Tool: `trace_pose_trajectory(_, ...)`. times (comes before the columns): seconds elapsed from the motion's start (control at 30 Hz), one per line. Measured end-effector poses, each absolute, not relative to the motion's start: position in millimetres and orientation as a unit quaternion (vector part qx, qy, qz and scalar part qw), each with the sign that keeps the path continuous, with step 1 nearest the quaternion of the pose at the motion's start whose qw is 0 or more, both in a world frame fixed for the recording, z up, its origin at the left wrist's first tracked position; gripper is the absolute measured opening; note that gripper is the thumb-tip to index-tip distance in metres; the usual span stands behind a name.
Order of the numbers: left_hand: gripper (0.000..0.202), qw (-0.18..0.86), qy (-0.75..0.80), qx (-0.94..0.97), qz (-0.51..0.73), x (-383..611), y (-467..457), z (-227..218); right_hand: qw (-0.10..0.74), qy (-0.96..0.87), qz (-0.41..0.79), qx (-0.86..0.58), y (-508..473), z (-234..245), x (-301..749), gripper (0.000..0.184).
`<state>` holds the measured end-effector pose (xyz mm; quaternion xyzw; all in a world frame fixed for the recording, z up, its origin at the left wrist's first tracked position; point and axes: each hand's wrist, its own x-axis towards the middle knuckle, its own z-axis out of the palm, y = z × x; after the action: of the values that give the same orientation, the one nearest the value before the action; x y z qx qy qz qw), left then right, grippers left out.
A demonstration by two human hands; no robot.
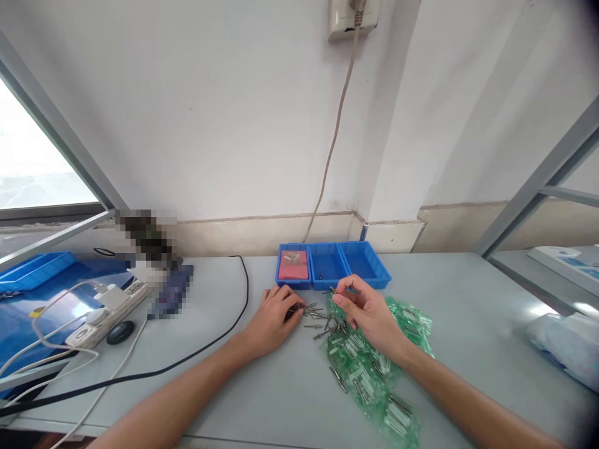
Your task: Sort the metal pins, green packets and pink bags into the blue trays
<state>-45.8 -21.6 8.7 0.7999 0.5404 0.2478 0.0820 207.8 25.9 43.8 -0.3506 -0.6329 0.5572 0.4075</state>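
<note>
My left hand (276, 315) rests on the table, its fingers curled round some small dark metal pins. Loose metal pins (317, 315) lie scattered just right of its fingertips. My right hand (367, 315) pinches one small metal pin (331, 290) between thumb and forefinger, close to the front of the middle blue bin. Under and beside my right hand spreads green plastic packaging (358, 368) with rows of slim metal pins in its pockets. Three blue bins stand behind the hands: the left bin (276, 265) holds a red card (293, 265), the middle bin (327, 262) a tiny part, the right bin (365, 262) is beside it.
A black cable (187, 368) crosses the table on the left. Near it are a black mouse (120, 332), a white power strip (107, 315) with plugs and a blue sheet (51, 318). A clear plastic bag (566, 346) lies at the far right. Grey metal struts (538, 168) slant at both sides.
</note>
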Motion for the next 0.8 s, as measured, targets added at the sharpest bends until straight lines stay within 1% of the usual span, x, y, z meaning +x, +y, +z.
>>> trace_pose_trajectory(0.23, 0.013, 0.078, 0.541, 0.799, 0.248, -46.5, -21.0, 7.6, 0.412, -0.632, 0.552, -0.355, 26.9, 42.7, 209.7, 0.047)
trace_pose_trajectory(0.37, 0.012, 0.075, 0.543, 0.799, 0.247, -46.1, -21.1, 7.8, 0.416, -0.597, 0.592, -0.345, 28.0, 39.7, 209.2, 0.05)
trace_pose_trajectory(0.53, 0.013, 0.08, 0.544, 0.799, 0.244, -45.9, -21.7, 9.3, 0.422, -0.546, 0.648, -0.323, 27.4, 43.4, 208.0, 0.045)
trace_pose_trajectory(0.67, 0.013, 0.086, 0.541, 0.799, 0.248, -46.1, -21.6, 8.9, 0.427, -0.529, 0.657, -0.326, 26.3, 46.0, 208.5, 0.043)
trace_pose_trajectory(0.8, 0.012, 0.086, 0.544, 0.797, 0.248, -45.9, -21.3, 8.5, 0.419, -0.541, 0.65, -0.33, 25.5, 45.9, 208.9, 0.046)
